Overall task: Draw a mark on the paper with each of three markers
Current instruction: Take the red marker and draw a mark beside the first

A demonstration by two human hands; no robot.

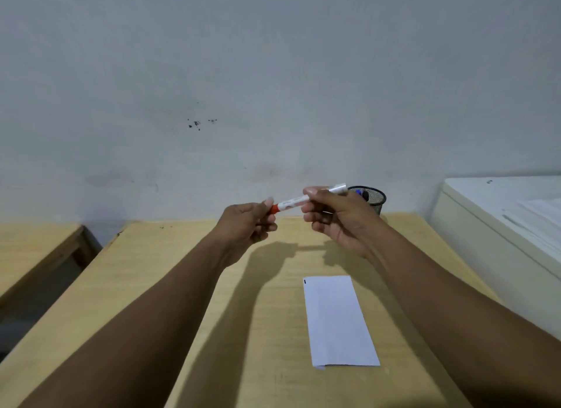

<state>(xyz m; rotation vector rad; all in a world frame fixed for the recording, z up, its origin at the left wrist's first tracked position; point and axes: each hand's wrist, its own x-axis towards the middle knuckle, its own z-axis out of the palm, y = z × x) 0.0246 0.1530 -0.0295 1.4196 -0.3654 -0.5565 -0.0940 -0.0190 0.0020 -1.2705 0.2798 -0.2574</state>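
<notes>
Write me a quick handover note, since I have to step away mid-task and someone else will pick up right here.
Left hand pinches the red-capped end of the marker; right hand grips its white barrel, above the table.
Paper lies flat near the table's right side, one small dark mark at its top left corner.
Mesh pen cup behind the right hand holds at least one more marker.
Done: apparently one mark. Left: uncap this marker, mark, then a third.
</notes>
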